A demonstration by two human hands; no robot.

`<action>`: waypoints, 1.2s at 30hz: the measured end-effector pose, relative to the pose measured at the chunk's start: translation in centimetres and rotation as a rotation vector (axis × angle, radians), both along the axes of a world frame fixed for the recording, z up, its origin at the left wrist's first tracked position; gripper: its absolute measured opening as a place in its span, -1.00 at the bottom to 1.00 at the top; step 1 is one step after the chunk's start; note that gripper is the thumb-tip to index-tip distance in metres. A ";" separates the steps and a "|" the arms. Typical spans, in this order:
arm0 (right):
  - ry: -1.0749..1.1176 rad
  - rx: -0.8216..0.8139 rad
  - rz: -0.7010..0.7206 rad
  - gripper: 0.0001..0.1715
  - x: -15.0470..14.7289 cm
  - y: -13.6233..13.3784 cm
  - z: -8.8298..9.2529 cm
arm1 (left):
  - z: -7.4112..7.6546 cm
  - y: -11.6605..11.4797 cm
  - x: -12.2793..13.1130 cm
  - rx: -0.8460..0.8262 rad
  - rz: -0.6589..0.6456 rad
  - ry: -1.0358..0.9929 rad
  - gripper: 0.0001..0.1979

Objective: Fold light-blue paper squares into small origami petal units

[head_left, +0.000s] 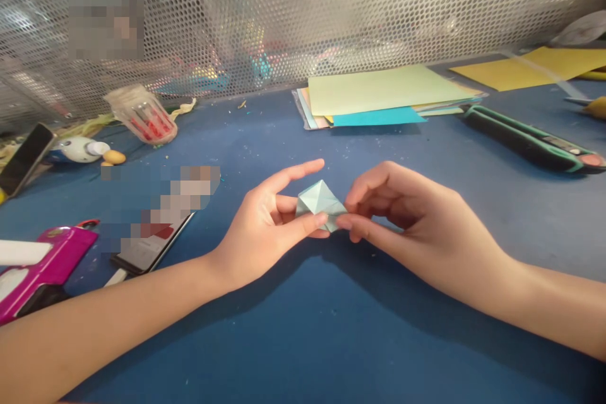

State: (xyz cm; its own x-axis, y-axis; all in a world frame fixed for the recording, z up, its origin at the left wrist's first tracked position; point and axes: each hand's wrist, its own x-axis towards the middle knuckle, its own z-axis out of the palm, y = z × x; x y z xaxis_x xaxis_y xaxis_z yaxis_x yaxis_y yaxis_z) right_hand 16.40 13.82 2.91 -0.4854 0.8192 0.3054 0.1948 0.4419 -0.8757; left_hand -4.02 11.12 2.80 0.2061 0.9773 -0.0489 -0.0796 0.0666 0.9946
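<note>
A small folded piece of pale blue paper with creases across its face is held up above the blue table, near the middle of the view. My left hand grips it from the left, thumb on the front and fingers behind, with the index finger stretched out past it. At its lower right corner, my right hand pinches the paper between thumb and index finger, the other fingers curled. The parts of the left fingers behind the paper are hidden.
Coloured paper sheets and a yellow sheet lie at the back. A box cutter rests on the right. On the left are a phone, a jar with red bits and a magenta tool. Perforated metal stands behind.
</note>
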 end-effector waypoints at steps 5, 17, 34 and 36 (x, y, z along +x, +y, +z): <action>-0.131 0.232 -0.115 -0.94 0.1 0.1 0.1 | -0.1 0.1 0.1 0.028 -0.037 0.058 -0.74; -0.141 0.339 -0.191 -0.91 0.1 0.0 0.0 | 0.0 0.0 -0.1 0.198 0.062 0.336 -0.71; -0.111 0.500 -0.100 -0.92 0.2 -0.3 0.3 | 0.2 -0.3 -0.3 0.117 -0.165 0.261 -0.81; -0.113 0.530 -0.080 -0.92 0.3 -0.4 0.4 | 0.2 -0.3 -0.3 0.107 -0.180 0.261 -0.80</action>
